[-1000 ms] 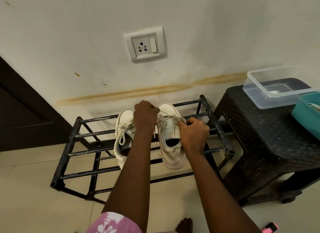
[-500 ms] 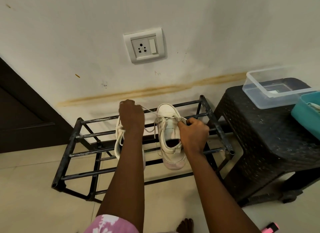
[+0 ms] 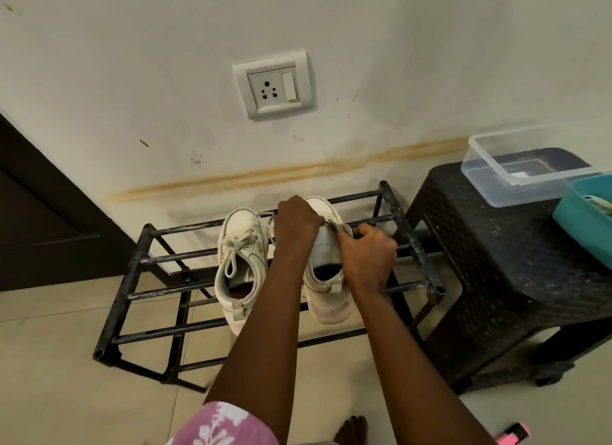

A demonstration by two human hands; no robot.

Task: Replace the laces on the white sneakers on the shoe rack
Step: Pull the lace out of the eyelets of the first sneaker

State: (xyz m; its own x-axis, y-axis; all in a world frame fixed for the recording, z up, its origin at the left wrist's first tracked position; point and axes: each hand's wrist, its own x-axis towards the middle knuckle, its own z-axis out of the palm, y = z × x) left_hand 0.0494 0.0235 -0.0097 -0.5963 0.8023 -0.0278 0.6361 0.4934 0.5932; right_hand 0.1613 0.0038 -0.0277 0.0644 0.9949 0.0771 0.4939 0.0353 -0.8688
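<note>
Head camera, looking down: with left hand (image 3: 296,224), grips a lace (image 3: 334,225) over the toe end of the right-hand sneaker (image 3: 326,249), fingers curled round it; with right hand (image 3: 367,259), pinches the same lace just beside, at the eyelets. Left of the grip: the other sneaker (image 3: 240,246), laced and tied in a bow. Beneath both: top bars of a black metal shoe rack (image 3: 132,272). Right of the grip: a black plastic stool (image 3: 496,246) bearing a clear container (image 3: 526,193) and a teal tub (image 3: 583,219). Above: a wall socket (image 3: 273,85).
</note>
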